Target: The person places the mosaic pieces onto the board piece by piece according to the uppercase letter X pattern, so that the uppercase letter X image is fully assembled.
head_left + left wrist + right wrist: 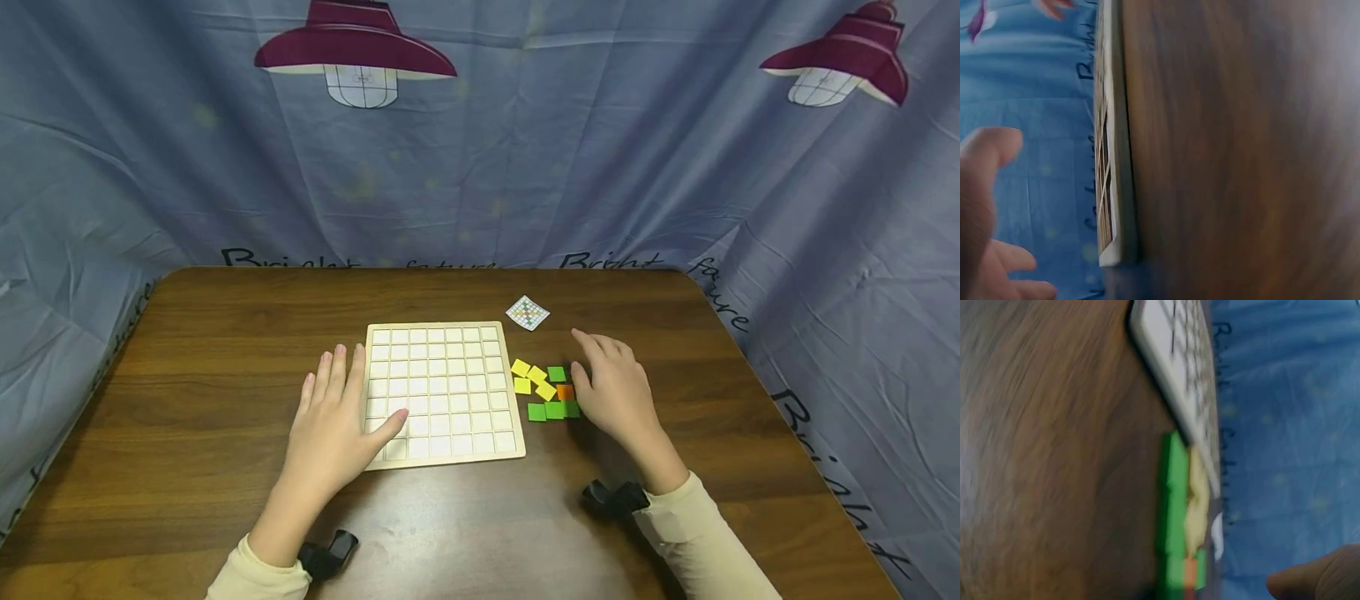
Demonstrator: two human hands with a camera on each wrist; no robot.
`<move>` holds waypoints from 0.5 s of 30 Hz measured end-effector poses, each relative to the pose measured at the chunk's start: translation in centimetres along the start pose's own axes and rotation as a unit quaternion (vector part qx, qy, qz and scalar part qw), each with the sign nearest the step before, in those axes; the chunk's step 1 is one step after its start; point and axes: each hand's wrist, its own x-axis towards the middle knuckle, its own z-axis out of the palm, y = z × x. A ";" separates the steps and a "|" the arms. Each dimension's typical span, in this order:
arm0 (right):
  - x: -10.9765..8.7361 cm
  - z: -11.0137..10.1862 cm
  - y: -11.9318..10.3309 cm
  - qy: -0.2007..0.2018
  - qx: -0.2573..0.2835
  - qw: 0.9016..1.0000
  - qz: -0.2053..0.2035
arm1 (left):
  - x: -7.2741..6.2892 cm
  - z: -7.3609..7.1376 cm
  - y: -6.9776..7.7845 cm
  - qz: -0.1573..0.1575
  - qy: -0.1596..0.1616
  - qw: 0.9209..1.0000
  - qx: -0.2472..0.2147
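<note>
A pale wooden grid board (438,392) with white square cells lies flat on the table. My left hand (333,421) is at its left edge, fingers straight and spread, thumb reaching over the lower left cells; whether it touches the board I cannot tell. Just right of the board lie several yellow square tiles (522,385), several green tiles (554,410) and an orange tile (565,392). My right hand (618,392) hovers beside these tiles, fingers loosely bent, with nothing seen in it. In the right wrist view the green tiles (1174,500) look like thick little blocks.
A small card (527,312) with a coloured grid pattern lies behind the tiles. The brown wooden table (225,350) extends around everything. A blue curtain (510,167) with printed lamps and lettering hangs behind the table. Black straps (328,556) sit on both wrists.
</note>
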 end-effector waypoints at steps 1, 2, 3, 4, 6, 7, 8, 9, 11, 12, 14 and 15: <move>0.2 0.3 0.5 -0.018 0.006 1.000 0.002 | -0.2 0.3 -0.4 -0.001 -0.010 1.000 -0.010; 0.4 0.6 0.9 -0.036 0.016 0.999 0.005 | -0.3 0.6 -0.8 -0.002 -0.021 1.000 -0.020; 0.6 0.9 1.3 -0.054 0.026 0.998 0.007 | -0.5 1.0 -1.1 -0.003 -0.030 0.999 -0.032; 0.8 1.2 1.7 -0.069 0.039 0.997 0.010 | -0.6 1.3 -1.4 -0.004 -0.040 0.998 -0.045; 1.1 1.8 2.3 -0.093 0.061 0.994 0.014 | -0.8 2.0 -2.0 -0.005 -0.054 0.996 -0.066; 1.2 2.1 2.5 -0.100 0.069 0.992 0.015 | -0.8 2.3 -2.2 -0.004 -0.059 0.995 -0.075; 1.4 2.4 2.7 -0.104 0.076 0.992 0.015 | -0.9 2.6 -2.3 -0.003 -0.062 0.995 -0.081; 1.5 2.7 2.9 -0.107 0.080 0.991 0.015 | -1.0 2.9 -2.5 -0.002 -0.064 0.995 -0.082; 1.6 3.1 3.2 -0.106 0.082 0.991 0.014 | -1.2 3.5 -2.7 0.002 -0.064 0.995 -0.080; 1.6 3.2 3.3 -0.105 0.081 0.991 0.014 | -1.3 3.8 -2.7 0.004 -0.062 0.995 -0.078; 1.7 3.3 3.4 -0.101 0.082 0.991 0.013 | -1.6 4.2 -2.7 0.008 -0.057 0.996 -0.068; 1.7 3.4 3.4 -0.100 0.085 0.991 0.012 | -1.7 4.3 -2.7 0.011 -0.055 0.996 -0.062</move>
